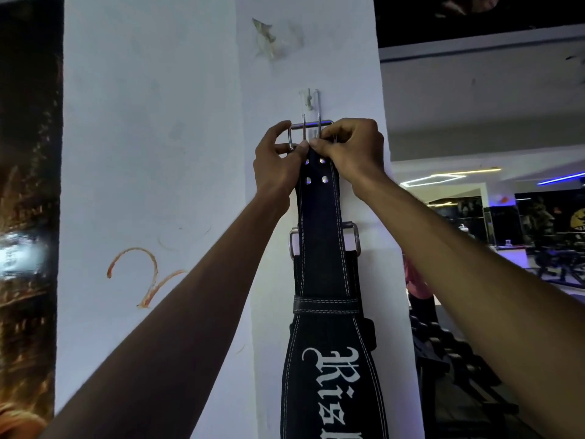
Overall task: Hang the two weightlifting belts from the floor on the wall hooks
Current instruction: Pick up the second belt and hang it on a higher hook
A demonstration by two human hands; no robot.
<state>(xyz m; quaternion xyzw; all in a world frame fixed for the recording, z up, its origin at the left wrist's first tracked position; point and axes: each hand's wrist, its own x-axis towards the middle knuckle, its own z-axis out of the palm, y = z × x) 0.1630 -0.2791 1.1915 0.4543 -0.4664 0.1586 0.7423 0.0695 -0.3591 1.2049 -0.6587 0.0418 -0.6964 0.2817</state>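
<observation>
A black weightlifting belt (323, 242) with white stitching and white gothic lettering hangs down the white pillar. Its steel buckle (308, 131) is held up just below a small wall hook (309, 99), and one prong reaches up beside the hook. My left hand (278, 166) grips the buckle's left side and the strap top. My right hand (351, 150) pinches the strap top and the buckle's right side. Behind this belt, a second black belt's buckle (354, 239) shows lower on the pillar; what it hangs from is hidden.
The white pillar (316, 58) has torn tape remains above the hook. A white wall with an orange scrawl (142, 274) lies to the left. A rack of dark dumbbells (449, 359) stands low right, with the gym room beyond.
</observation>
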